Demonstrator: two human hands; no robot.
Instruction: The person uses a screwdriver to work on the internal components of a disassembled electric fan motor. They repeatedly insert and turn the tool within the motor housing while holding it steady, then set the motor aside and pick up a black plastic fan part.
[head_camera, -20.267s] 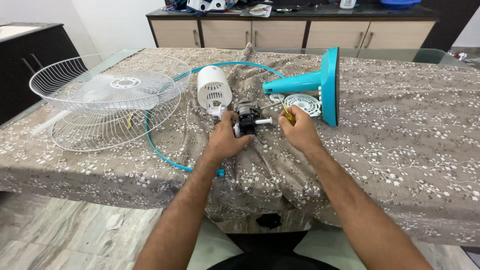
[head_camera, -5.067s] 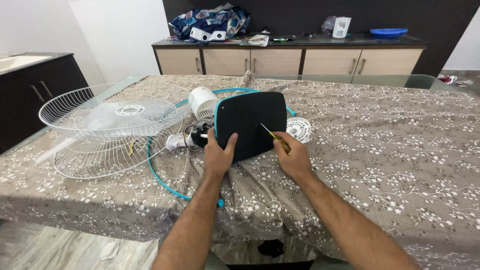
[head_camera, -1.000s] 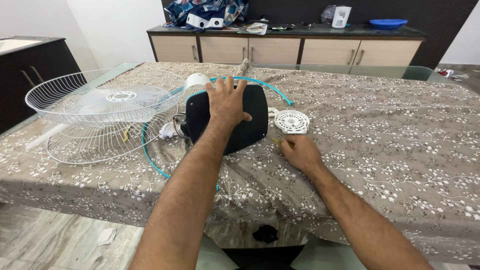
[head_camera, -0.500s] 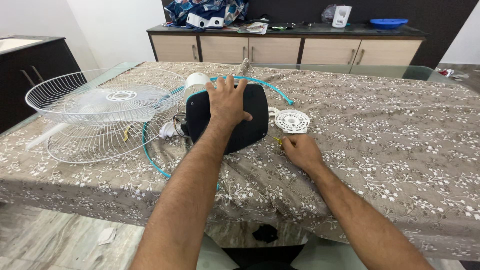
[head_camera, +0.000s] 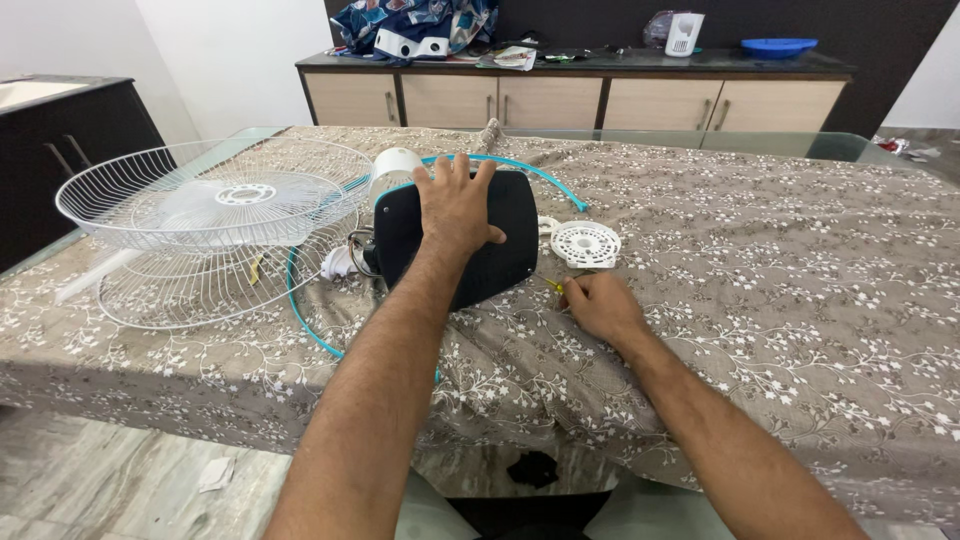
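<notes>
My left hand (head_camera: 455, 203) lies flat with fingers spread on the black underside of a fan base (head_camera: 500, 262), which stands tipped up on the table. My right hand (head_camera: 597, 303) rests on the tablecloth just right of the base, fingers closed on a small yellow-handled screwdriver (head_camera: 552, 286). A white round vented cap (head_camera: 586, 243) lies just beyond my right hand. Behind the base stand a white motor housing (head_camera: 394, 166) and the motor with its wires (head_camera: 345, 260). A teal plastic ring (head_camera: 308, 318) curves around them.
Two white wire fan grilles (head_camera: 210, 240) with a clear blade lie on the left of the table. A brown floral cloth (head_camera: 800, 300) covers the glass-edged table. A sideboard (head_camera: 570, 95) with bags and a blue dish stands behind. A black cabinet (head_camera: 60, 150) is at far left.
Five seconds ago both hands worked at the base with the screwdriver. Since then my right hand dropped to the cloth and slid slightly left toward the base. My left hand stays on top.
</notes>
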